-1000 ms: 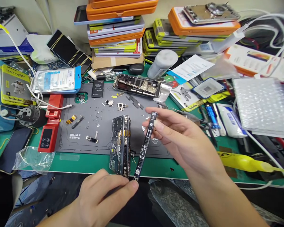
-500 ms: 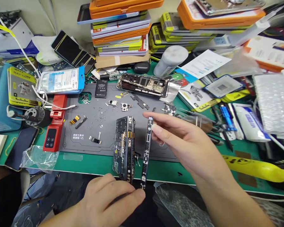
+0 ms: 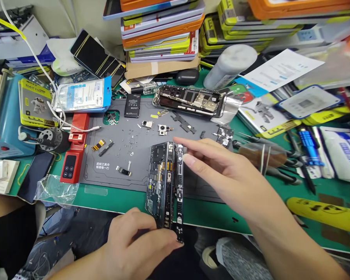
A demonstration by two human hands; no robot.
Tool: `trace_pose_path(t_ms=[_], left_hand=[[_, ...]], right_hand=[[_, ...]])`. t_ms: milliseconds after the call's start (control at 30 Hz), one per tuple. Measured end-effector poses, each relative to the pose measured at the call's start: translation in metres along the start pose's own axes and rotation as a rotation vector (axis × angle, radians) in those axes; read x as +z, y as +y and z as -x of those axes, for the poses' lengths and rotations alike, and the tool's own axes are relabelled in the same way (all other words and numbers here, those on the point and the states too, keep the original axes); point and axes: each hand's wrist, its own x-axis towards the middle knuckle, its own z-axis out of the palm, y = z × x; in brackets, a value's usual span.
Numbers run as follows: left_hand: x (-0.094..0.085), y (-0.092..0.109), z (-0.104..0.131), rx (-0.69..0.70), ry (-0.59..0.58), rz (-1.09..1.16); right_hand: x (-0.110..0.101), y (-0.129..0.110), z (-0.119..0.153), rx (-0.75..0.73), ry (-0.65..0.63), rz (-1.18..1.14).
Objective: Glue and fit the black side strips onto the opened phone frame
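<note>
My left hand (image 3: 134, 245) is closed on the lower end of an opened phone body (image 3: 159, 182), which stands on edge with its circuit boards facing left. A thin dark panel (image 3: 180, 190), seen edge-on, stands upright along the phone's right side with a narrow gap between them. My left thumb lies at the panel's bottom end. Thumb and index finger of my right hand (image 3: 221, 167) pinch the panel's top end. The panel's broad face is hidden.
On the grey mat (image 3: 105, 181) lie a battery (image 3: 132, 105), camera modules (image 3: 162, 130), flex cables (image 3: 123, 171) and scattered screws. Another opened phone (image 3: 192, 101) lies behind. A red device (image 3: 71, 165) stands left, bundled tools (image 3: 259, 155) right.
The panel has come closer to the phone body, and the gap between them has narrowed. My right hand has moved toward the phone with it. The camera view has shifted slightly.
</note>
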Motion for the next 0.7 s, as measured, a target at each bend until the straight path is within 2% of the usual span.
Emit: trace_pose_path(t_ms=[367,700], left_hand=[[0.0052,-0.0040,0.0040,-0.056,0.020,0.053],[0.0064,-0.0065,-0.0036,-0.100,0.022,0.034]], right_hand=[[0.0032,-0.0015,-0.0017,-0.006,0.024,0.041],[0.0047,-0.0040,-0.0005,-0.032,0.050,0.086]])
